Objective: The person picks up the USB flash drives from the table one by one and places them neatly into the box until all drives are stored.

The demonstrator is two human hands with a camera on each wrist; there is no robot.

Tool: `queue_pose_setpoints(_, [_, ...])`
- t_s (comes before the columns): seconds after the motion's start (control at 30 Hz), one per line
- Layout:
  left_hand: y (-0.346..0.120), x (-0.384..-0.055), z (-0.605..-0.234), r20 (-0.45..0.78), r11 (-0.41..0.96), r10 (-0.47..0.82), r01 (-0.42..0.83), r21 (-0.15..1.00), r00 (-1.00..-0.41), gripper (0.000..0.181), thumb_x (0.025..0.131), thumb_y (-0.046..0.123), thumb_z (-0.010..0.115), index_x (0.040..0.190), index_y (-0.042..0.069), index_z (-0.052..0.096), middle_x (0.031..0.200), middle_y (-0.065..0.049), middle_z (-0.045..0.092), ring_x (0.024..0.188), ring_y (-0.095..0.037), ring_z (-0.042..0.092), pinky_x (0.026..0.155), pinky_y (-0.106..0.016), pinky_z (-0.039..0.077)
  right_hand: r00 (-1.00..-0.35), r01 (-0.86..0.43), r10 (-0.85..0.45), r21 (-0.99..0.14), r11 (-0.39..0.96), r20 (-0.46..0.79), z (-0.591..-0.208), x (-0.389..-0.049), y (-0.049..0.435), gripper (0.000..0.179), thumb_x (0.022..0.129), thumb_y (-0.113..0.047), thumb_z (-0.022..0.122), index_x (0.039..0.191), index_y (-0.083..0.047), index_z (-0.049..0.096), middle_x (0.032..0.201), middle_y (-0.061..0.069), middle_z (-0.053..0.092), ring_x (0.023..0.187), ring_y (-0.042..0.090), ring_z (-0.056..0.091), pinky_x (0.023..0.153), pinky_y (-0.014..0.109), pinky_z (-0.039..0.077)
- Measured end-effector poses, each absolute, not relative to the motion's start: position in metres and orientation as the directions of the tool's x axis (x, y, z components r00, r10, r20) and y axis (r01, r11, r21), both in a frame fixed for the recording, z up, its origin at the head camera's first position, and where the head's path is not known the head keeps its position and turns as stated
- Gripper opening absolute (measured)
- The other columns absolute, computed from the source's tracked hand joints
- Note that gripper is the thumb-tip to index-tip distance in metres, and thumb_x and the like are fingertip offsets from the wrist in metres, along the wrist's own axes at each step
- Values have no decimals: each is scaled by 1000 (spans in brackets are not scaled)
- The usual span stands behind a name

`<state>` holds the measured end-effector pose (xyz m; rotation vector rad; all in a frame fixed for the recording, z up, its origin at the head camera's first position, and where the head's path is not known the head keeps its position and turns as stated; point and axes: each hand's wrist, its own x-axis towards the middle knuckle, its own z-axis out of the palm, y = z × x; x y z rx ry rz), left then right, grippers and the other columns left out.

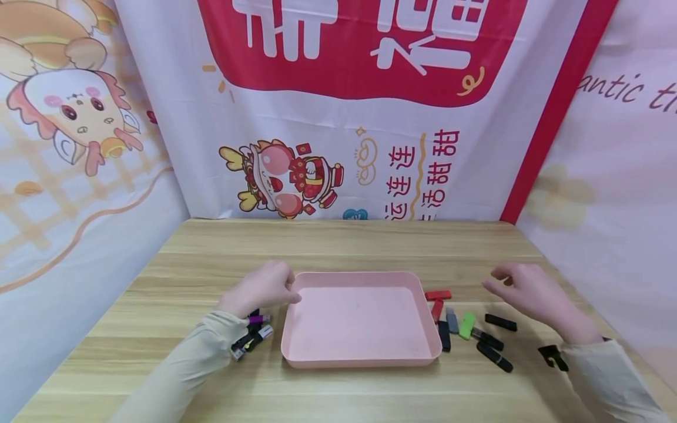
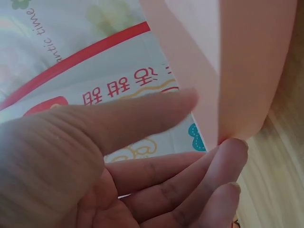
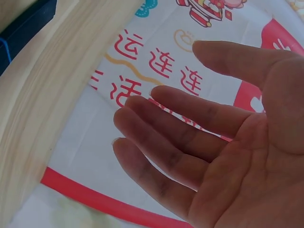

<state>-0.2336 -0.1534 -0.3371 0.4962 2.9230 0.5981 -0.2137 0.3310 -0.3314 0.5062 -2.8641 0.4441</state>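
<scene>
Apparently pinching the pink tray [image 1: 359, 323], long axis left-to-right, by its left rim with the nearer left hand [image 1: 264, 288]; right hand [image 1: 533, 294] relaxed, empty, well apart to the right.

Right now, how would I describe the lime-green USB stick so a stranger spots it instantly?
On the wooden table, find the pink tray, then look just past its right side. Among the USB sticks there, the lime-green USB stick lies between a grey stick and a black stick. Its colour sets it apart: no neighbour is green.
</scene>
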Motion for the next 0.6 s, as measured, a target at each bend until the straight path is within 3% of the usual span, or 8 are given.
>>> queue_pose_setpoints(0.2, [-156, -237, -344, -18, 857, 345, 307, 414, -938, 36, 74, 6, 75, 54, 13, 46, 48, 5, 40, 43, -7, 36, 42, -23, 27, -919, -360, -298, -243, 901, 260, -336, -207, 339, 23, 90, -27, 71, 90, -4, 73, 82, 2, 69, 73, 20, 65, 67, 45, 53])
queue_pose_setpoints(0.33, [-156, -240, -345, 9, 850, 357, 329, 411, -934, 39, 71, 2, 72, 51, 14, 41, 45, 8, 36, 42, -6, 32, 41, -21, 24, -918, -372, -315, -249, 894, 240, -342, -205, 348, 16, 89, -26, 73, 87, -10, 74, 77, -7, 67, 70, 12, 61, 64, 37, 51])
queue_pose_setpoints(0.6, [-154, -239, -346, 29, 852, 352, 333, 403, -936, 36, 66, -3, 69, 50, 13, 40, 43, 10, 31, 42, -6, 30, 41, -21, 23, -904, -428, -407, -300, 852, 133, -352, -206, 363, 19, 82, -25, 79, 90, -9, 72, 76, -11, 63, 68, 4, 57, 61, 28, 50])
